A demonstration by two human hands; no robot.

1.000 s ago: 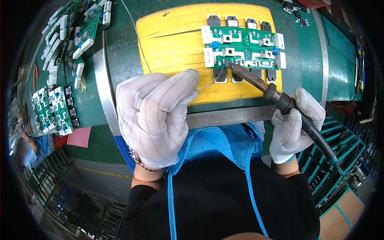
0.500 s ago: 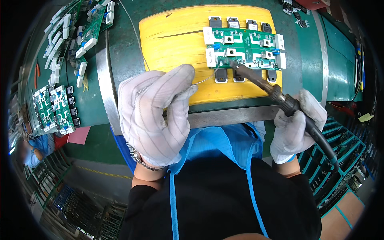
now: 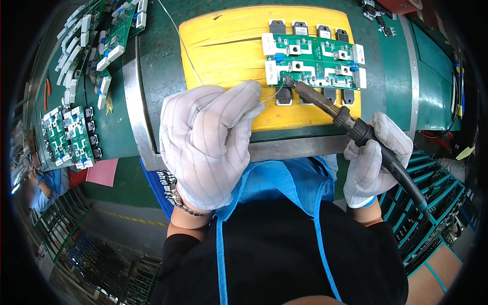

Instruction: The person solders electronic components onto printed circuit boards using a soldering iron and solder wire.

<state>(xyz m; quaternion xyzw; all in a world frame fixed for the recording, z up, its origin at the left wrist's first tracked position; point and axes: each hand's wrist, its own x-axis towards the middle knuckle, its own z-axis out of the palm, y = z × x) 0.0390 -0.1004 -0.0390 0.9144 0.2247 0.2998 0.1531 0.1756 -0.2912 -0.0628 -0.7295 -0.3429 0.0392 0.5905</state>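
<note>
A green circuit board (image 3: 315, 65) with white blocks at its ends and black components along two edges lies on a yellow block (image 3: 229, 46). My right hand (image 3: 378, 157), in a white glove, is closed round the handle of a soldering iron (image 3: 351, 119). The iron's tip touches or hovers just over the near left part of the board. My left hand (image 3: 211, 140), gloved too, pinches a thin solder wire (image 3: 273, 96) whose end reaches the board's near edge beside the tip. The wire's other length runs from behind this hand up past the block.
More green boards (image 3: 68, 137) lie on the bench at left, with several others piled (image 3: 96, 46) behind. A metal strip (image 3: 300, 147) edges the bench in front of me. Loose black components (image 3: 378, 18) sit at the far right. A rack (image 3: 427, 188) stands lower right.
The iron's tip has shifted slightly left along the board's near edge. My left hand has moved a little right with the solder wire. The board and block sit slightly further right.
</note>
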